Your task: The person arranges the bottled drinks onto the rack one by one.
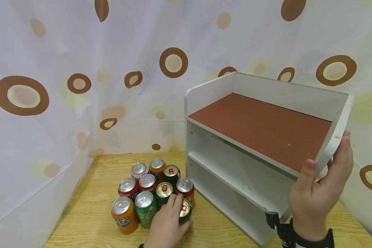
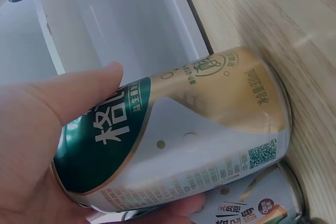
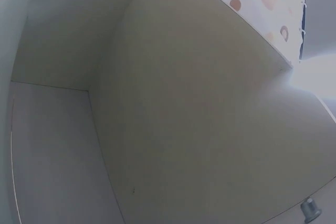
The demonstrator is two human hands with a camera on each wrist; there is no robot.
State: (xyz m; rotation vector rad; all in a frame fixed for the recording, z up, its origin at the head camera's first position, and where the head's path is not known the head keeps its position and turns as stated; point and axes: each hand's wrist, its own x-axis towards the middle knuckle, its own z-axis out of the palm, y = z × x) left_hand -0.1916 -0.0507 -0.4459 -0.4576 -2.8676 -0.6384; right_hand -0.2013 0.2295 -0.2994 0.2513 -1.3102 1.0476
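Note:
My left hand (image 1: 168, 220) grips a green, gold and white drink can (image 2: 173, 135) at the front of a cluster of cans. In the left wrist view the thumb lies along one side of that can, with fingertips showing beneath it. In the head view only its gold top and part of its dark green side show past the fingers. My right hand (image 1: 320, 193) holds the right side panel of a white shelf unit (image 1: 334, 137), thumb towards the front and fingers on the outer face. The right wrist view shows pale inner panels (image 3: 189, 114), with no hand visible.
Several upright cans, such as an orange can (image 1: 125, 218) and a green can (image 1: 145, 210), stand close together left of the shelf. The shelf has a brown top board (image 1: 266, 127) above white tiers. A patterned curtain (image 1: 136, 41) hangs behind the wooden table (image 1: 90, 210).

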